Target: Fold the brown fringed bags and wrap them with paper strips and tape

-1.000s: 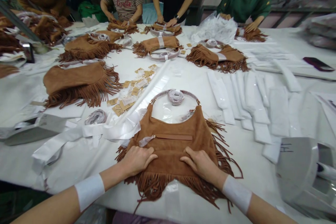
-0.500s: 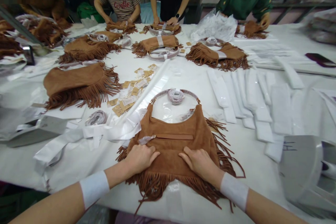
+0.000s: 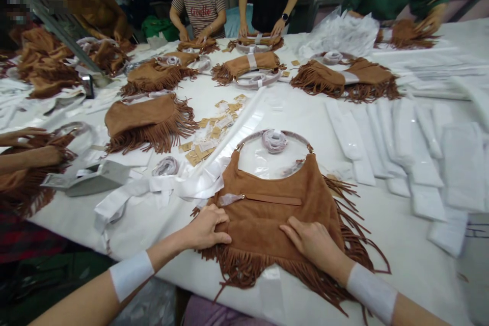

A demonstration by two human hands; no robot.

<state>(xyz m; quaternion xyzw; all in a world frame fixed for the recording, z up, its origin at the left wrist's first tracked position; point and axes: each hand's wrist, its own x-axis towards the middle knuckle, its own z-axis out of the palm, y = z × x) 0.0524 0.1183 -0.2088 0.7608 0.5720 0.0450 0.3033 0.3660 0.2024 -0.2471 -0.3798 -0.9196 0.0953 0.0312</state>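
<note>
A brown suede bag (image 3: 263,214) with long fringe lies flat on the white-covered table, its wrapped handle (image 3: 294,136) arched away from me. My left hand (image 3: 208,226) is closed on the bag's lower left side, thumb over the suede. On the lower right part, my right hand (image 3: 315,244) has its fingers curled against the suede, thumb pointing inward. A zip with a wrapped pull (image 3: 231,198) runs across the bag above my hands. Inside the handle loop sits a wrapped coil (image 3: 274,141). The undersides of my fingers are hidden.
White padded strips (image 3: 416,163) lie at right, paper tags (image 3: 214,130) beyond the bag, and a tape dispenser (image 3: 95,178) at left. Other fringed bags (image 3: 145,117) lie farther back. A co-worker's hands (image 3: 34,155) hold fringe at far left; other people stand across the table.
The view has turned left, so the scene sits farther right. A co-worker's hands and another bag now show at far left. My hands remain on the bag, the left one slightly nearer its edge.
</note>
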